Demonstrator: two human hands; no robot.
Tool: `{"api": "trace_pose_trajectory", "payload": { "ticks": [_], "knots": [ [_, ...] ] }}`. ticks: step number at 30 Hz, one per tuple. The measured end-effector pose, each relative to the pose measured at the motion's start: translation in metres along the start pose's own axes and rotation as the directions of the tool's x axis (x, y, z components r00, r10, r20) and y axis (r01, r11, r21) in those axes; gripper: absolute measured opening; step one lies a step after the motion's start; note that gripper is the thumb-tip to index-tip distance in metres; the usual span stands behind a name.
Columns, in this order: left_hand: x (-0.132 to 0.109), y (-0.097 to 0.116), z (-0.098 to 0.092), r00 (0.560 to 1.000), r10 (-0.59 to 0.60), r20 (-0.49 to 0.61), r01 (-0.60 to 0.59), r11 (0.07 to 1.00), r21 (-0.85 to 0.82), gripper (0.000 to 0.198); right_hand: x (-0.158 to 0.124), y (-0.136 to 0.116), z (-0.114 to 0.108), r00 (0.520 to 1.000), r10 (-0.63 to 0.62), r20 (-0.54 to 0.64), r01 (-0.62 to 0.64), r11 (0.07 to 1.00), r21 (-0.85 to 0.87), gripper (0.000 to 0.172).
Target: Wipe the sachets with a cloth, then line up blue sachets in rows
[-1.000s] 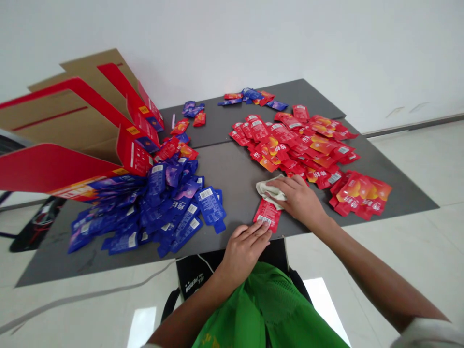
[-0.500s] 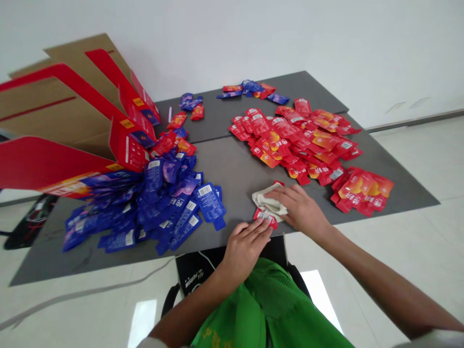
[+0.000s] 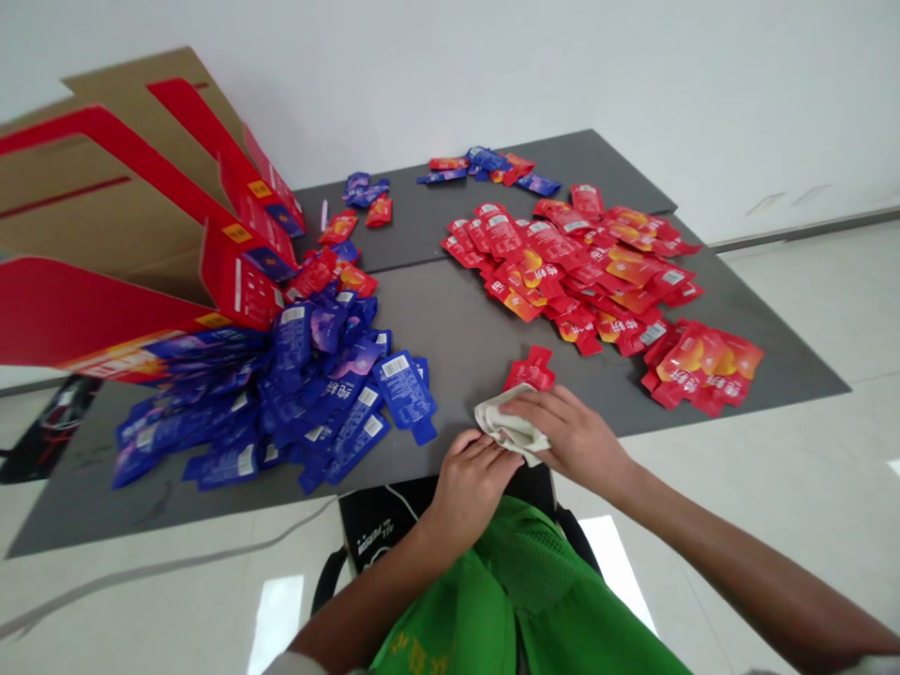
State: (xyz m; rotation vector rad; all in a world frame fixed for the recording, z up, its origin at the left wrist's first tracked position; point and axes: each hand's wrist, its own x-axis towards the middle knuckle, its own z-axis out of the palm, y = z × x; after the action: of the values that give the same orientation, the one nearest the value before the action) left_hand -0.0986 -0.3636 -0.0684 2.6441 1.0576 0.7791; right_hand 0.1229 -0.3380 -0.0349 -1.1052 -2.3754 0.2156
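While the off-white folded cloth [image 3: 510, 429] sits between both hands — shifted off the red foil sachet [image 3: 529, 372], now bare just above it — the fingers of the right hand [image 3: 573, 441] lie pressed together on top, those of the left hand [image 3: 468, 483] curl against its edge, any pinch unclear.

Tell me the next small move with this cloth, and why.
Probably slide the white cloth onto the lone red sachet just beyond it. The right hand lies on the cloth and the left hand is at its near edge, while that sachet lies uncovered, apart from the pile of red sachets.
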Motion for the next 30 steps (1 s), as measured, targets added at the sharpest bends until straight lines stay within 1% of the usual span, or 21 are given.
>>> {"api": "trace_pose_trajectory", "payload": {
  "ticks": [2,4,7,9,11,12,14,16,18,20,22,24,25,26,28,30],
  "knots": [
    [0.001,0.000,-0.001,1.000,0.012,-0.009,-0.012,1.000,0.016,0.019,0.004,0.015,0.003,0.999,0.046,0.003,-0.046,0.998,-0.031,0.042],
    [0.000,-0.001,0.001,1.000,0.022,-0.017,-0.022,1.000,0.022,0.025,0.013,0.036,0.001,0.996,0.087,-0.016,-0.089,0.992,-0.086,0.043],
    [-0.002,-0.002,0.004,1.000,0.020,-0.012,-0.020,1.000,0.018,0.025,0.028,0.061,-0.007,0.990,0.128,-0.055,-0.136,0.978,-0.156,0.038],
    [-0.002,-0.001,0.004,1.000,0.018,-0.012,-0.018,1.000,0.019,0.025,0.034,0.066,-0.014,0.985,0.139,-0.100,-0.157,0.966,-0.204,0.035],
    [0.002,0.000,-0.002,1.000,0.012,-0.016,-0.012,1.000,0.002,0.022,0.034,0.062,-0.022,0.967,0.153,-0.202,-0.198,0.954,-0.224,0.035],
    [0.006,0.001,-0.006,1.000,0.001,-0.014,-0.001,1.000,-0.017,0.020,0.032,0.057,-0.026,0.949,0.167,-0.268,-0.227,0.950,-0.215,0.035],
    [0.019,0.001,-0.018,0.999,-0.042,-0.003,0.042,0.998,-0.049,0.019,0.023,0.044,-0.033,0.895,0.208,-0.395,-0.289,0.944,-0.159,0.034],
    [0.035,0.001,-0.027,0.994,-0.111,-0.001,0.110,0.993,-0.037,0.020,0.009,0.033,-0.036,0.825,0.270,-0.497,-0.356,0.931,-0.086,0.032],
    [0.053,-0.001,-0.031,0.983,-0.182,-0.013,0.182,0.983,0.034,0.023,-0.007,0.025,-0.034,0.742,0.367,-0.561,-0.443,0.896,-0.001,0.031],
    [0.068,-0.003,-0.027,0.967,-0.253,-0.029,0.254,0.957,0.138,0.033,-0.024,0.022,-0.027,0.671,0.503,-0.545,-0.541,0.835,0.105,0.034],
    [0.079,-0.005,-0.018,0.947,-0.319,-0.039,0.319,0.919,0.232,0.051,-0.041,0.021,-0.020,0.596,0.625,-0.503,-0.620,0.757,0.206,0.039],
    [0.087,-0.006,-0.009,0.929,-0.368,-0.031,0.360,0.887,0.290,0.063,-0.054,0.022,-0.012,0.533,0.708,-0.462,-0.676,0.686,0.271,0.045],
    [0.090,-0.005,-0.006,0.923,-0.384,-0.016,0.371,0.878,0.303,0.066,-0.059,0.022,-0.009,0.516,0.730,-0.447,-0.688,0.665,0.291,0.047],
    [0.093,-0.005,-0.003,0.918,-0.398,0.004,0.377,0.873,0.310,0.066,-0.064,0.022,-0.006,0.513,0.739,-0.437,-0.689,0.658,0.304,0.048],
    [0.098,-0.004,-0.001,0.907,-0.417,0.064,0.379,0.871,0.311,0.063,-0.069,0.021,-0.001,0.529,0.732,-0.429,-0.668,0.671,0.320,0.047],
    [0.101,-0.005,-0.001,0.898,-0.418,0.138,0.367,0.884,0.291,0.053,-0.071,0.021,0.003,0.549,0.710,-0.441,-0.640,0.696,0.325,0.044]
  ]
}}
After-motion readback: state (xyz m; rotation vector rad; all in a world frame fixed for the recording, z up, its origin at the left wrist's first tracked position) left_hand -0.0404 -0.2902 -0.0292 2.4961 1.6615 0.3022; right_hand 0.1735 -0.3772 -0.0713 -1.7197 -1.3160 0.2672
